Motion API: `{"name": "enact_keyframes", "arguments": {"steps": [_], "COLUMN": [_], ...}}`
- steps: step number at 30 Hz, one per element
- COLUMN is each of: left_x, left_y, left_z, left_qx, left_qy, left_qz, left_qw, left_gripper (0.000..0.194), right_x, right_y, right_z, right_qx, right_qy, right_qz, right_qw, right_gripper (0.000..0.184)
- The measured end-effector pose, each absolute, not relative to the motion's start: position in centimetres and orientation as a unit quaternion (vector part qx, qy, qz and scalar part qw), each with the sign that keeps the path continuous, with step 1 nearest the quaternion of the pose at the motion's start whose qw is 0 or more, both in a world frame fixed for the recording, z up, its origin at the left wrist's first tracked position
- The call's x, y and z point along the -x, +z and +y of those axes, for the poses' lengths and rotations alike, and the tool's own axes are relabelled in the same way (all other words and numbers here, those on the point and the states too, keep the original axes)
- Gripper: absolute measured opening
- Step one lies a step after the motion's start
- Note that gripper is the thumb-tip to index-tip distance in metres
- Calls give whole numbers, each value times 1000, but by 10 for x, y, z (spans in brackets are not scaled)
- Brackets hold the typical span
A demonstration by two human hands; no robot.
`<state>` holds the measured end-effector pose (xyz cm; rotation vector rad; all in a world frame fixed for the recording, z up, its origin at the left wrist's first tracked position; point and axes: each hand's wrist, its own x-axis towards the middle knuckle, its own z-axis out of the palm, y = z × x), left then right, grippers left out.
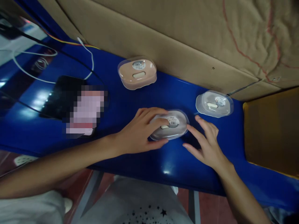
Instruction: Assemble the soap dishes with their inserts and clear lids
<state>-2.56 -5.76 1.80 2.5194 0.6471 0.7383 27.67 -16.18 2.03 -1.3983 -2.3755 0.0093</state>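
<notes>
In front of me a grey rounded plastic box point(176, 130) with a clear lid lies on the blue table. A round barcode sticker and a small pale tab show on its top. My left hand point(140, 130) grips its left end, with the thumb along the near side and the fingers over the lid and far side. At the box's right end is my right hand point(207, 143), fingers spread and holding nothing; one fingertip is at the edge, perhaps touching it. A pale white box point(226, 107) of the same kind lies beyond my right hand. Farther back sits a pink box point(127, 77).
Cardboard point(177, 53) walls off the table's point(173, 168) back. A brown carton point(271, 133) stands at the right. To the left lie a black flat device point(58, 96), a blurred-out phone-like object point(87, 109) and a white cable point(92, 59). Another person's leg point(35, 208) shows lower left.
</notes>
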Motion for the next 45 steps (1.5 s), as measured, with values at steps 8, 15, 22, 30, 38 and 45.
{"name": "enact_keyframes", "arguments": {"steps": [8,15,22,30,38,45], "left_x": [21,0,-17,2,29,24], "left_y": [17,20,14,30,33,27], "left_z": [-37,10,30,0,-74,-70], "left_qx": [-871,-896,-918,-931,-964,-954], "left_qy": [261,229,207,193,117,136], "left_qz": [280,271,237,239,199,195], "left_qw": [309,268,240,196,133,181], "left_gripper": [40,34,36,27,49,43], "right_x": [-266,-258,-254,-249,-249,-252], "right_y": [14,16,19,24,28,31], "right_z": [-162,-161,-165,-170,-170,-170], "right_qx": [479,453,435,418,419,428], "right_qy": [29,35,35,20,4,-3], "right_qz": [-855,-875,-882,-887,-882,-878], "right_qw": [197,166,177,197,215,217], "right_gripper": [76,41,32,28,29,34]}}
